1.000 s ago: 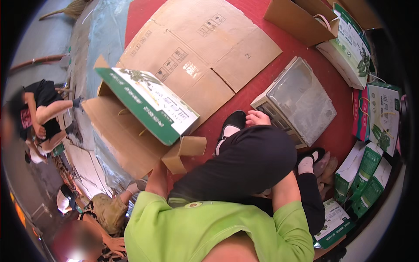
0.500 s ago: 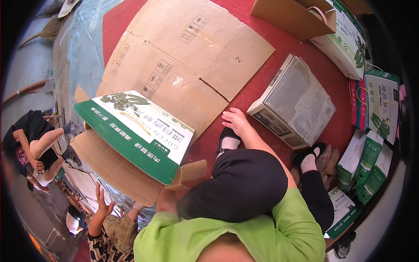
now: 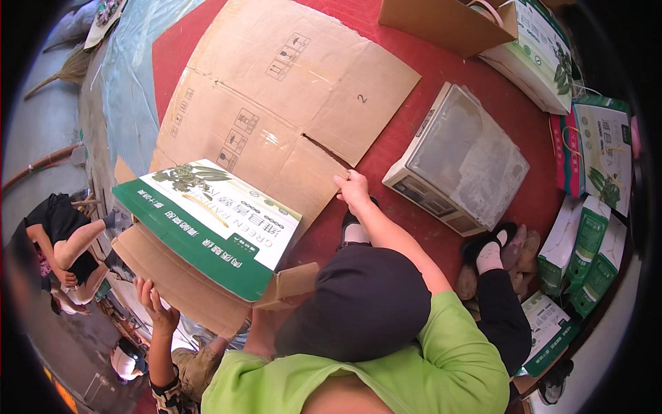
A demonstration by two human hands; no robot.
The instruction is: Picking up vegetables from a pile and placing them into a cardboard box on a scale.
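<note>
My right hand (image 3: pixel 354 191) is closed at the near corner of a large flattened cardboard sheet (image 3: pixel 276 103), its fingers curled over the edge beside a slit. In front of me, left of my knee, a green and white printed carton (image 3: pixel 207 238) stands tilted with its brown flaps (image 3: pixel 179 276) spread toward me. My left forearm (image 3: pixel 260 334) runs up behind a flap of this carton, which hides my left hand. Another person's hand (image 3: pixel 158 310) touches the lower left flap from outside.
A grey-topped box-shaped scale (image 3: pixel 469 159) stands right of my hand on the red floor covering (image 3: pixel 386 138). Several green and white cartons (image 3: pixel 579 241) line the right side, with an open carton (image 3: pixel 448 27) at top right. Another seated person (image 3: pixel 65 234) is at far left.
My right hand has moved slightly left and closed on the cardboard's corner, having been spread beside it. The other person's hand has come up to the carton's flap.
</note>
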